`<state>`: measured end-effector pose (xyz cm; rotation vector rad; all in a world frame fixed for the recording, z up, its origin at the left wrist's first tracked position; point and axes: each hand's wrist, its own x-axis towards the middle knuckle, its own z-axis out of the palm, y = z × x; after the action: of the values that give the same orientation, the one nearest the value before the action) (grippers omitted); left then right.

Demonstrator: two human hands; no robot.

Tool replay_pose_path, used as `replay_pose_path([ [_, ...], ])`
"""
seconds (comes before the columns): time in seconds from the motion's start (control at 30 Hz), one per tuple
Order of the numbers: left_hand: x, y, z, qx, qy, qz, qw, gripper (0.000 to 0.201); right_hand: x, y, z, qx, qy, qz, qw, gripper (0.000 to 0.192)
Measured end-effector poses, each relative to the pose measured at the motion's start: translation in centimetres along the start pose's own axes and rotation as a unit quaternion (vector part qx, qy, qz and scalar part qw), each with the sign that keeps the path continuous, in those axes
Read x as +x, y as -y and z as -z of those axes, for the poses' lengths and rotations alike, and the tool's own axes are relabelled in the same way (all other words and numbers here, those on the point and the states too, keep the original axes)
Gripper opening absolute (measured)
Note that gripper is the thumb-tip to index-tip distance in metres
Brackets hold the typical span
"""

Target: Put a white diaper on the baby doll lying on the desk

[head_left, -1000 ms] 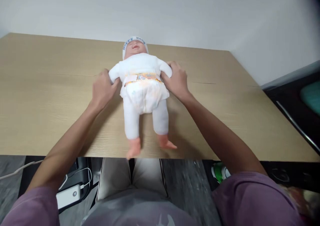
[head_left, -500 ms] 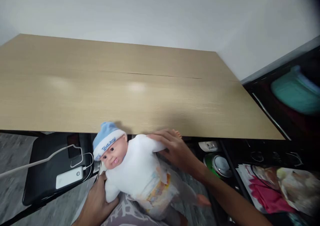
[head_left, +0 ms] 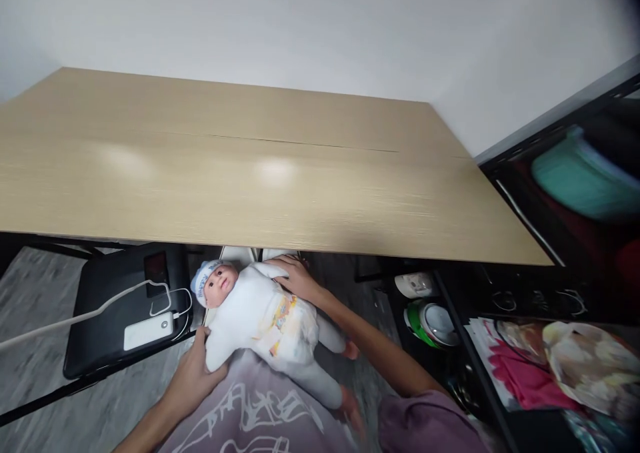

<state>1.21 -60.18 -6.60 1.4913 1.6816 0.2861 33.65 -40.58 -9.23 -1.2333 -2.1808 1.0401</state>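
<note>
A baby doll (head_left: 260, 316) in white clothes, a printed diaper and a blue-and-white hat lies face up across my lap, below the edge of the wooden table (head_left: 250, 173). Its head points left and its bare feet point lower right. My left hand (head_left: 193, 373) grips the doll's arm and shoulder from below. My right hand (head_left: 295, 276) rests on the doll's other arm and upper chest, just under the table edge.
Left of my lap, a white power bank (head_left: 149, 330) with a white cable lies on a black stand. At the right, green and white containers (head_left: 430, 319) sit on the floor, beside a dark shelf holding a teal object (head_left: 580, 176) and colourful bags (head_left: 550, 366).
The doll lay on the tabletop held at both arms; both hands have carried it off the table and down onto my lap, turned with its head to the left.
</note>
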Motion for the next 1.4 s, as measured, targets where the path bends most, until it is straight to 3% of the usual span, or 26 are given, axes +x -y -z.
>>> replay_pose_path([
  [0.13,0.4,-0.2,1.3,0.050,0.037,-0.011,0.998,0.039,-1.2,-1.4,-0.2,0.009,-0.016,-0.037,0.999,0.043],
  [0.27,-0.1,0.6,3.0,0.156,0.008,-0.012,0.988,0.046,-5.3,1.1,2.1,0.043,-0.027,-0.033,0.998,0.030],
  [0.4,0.0,1.2,3.5,0.227,-0.065,-0.116,0.965,0.043,-8.1,3.5,2.4,0.027,0.016,-0.091,0.995,0.027],
  [0.47,0.5,0.1,3.4,0.221,-0.091,-0.185,0.953,0.042,-8.6,3.7,1.5,0.025,-0.007,-0.113,0.993,0.023],
  [0.53,1.4,-2.4,3.3,0.184,-0.086,-0.237,0.950,0.041,-8.5,3.2,0.5,0.035,-0.033,-0.121,0.992,0.021],
  [0.7,5.0,-10.4,2.6,0.118,0.029,-0.338,0.933,0.039,-7.1,0.0,-0.6,0.039,-0.076,-0.112,0.990,0.023],
  [0.8,7.4,-12.5,1.7,0.136,0.099,-0.396,0.903,0.036,-6.4,-1.9,-0.2,0.015,-0.106,-0.131,0.986,0.024],
  [0.9,8.9,-12.6,1.1,0.156,0.121,-0.419,0.886,0.027,-6.3,-1.7,0.4,0.001,-0.121,-0.127,0.985,0.029],
  [0.97,9.3,-12.4,0.9,0.153,0.128,-0.421,0.885,0.022,-6.5,-0.2,0.7,0.009,-0.110,-0.084,0.990,0.034],
  [1.17,8.8,-13.1,1.3,0.128,0.164,-0.387,0.898,0.016,-6.6,4.5,0.4,0.003,0.012,0.069,0.998,0.040],
  [1.3,7.0,-13.1,3.5,0.057,0.237,-0.343,0.907,0.017,-5.9,5.4,0.5,-0.049,0.026,0.068,0.996,0.033],
  [1.4,5.5,-11.9,5.0,0.010,0.316,-0.309,0.897,0.016,-7.0,6.3,2.6,-0.047,0.063,0.032,0.996,0.038],
])
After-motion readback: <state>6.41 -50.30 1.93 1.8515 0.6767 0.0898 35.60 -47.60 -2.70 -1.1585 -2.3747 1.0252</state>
